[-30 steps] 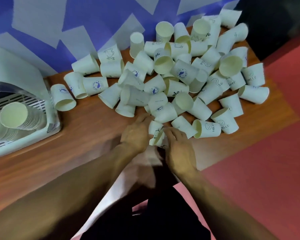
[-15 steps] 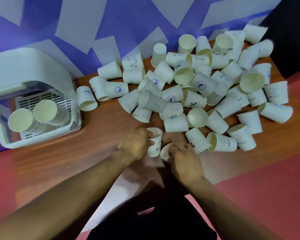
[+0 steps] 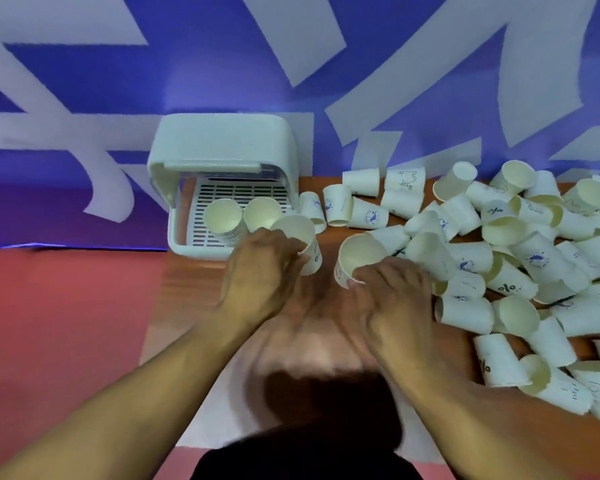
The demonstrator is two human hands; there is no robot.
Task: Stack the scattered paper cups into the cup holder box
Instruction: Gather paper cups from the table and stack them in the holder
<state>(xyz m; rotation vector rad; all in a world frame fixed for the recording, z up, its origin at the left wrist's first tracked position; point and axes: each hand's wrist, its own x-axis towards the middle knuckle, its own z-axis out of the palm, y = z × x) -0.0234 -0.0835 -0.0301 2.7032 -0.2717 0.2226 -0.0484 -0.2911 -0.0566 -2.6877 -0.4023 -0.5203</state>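
Observation:
My left hand (image 3: 262,275) grips a white paper cup (image 3: 300,235), held mouth up just in front of the white cup holder box (image 3: 222,147). My right hand (image 3: 394,296) grips a second paper cup (image 3: 355,258), tilted with its mouth toward me, a little to the right of the first. The box stands open at the table's left end. Two stacks of cups (image 3: 241,216) sit side by side on its slotted tray. A heap of scattered paper cups (image 3: 520,258) covers the table's right half.
The wooden table (image 3: 194,289) ends just left of the box, with red floor (image 3: 66,306) beyond. A blue and white wall (image 3: 291,64) rises directly behind the box and the cups. My dark clothing fills the bottom centre.
Both hands lifted a cup each from the near edge of the heap and carried them left toward the box. The view swung left, so the box now sits near centre.

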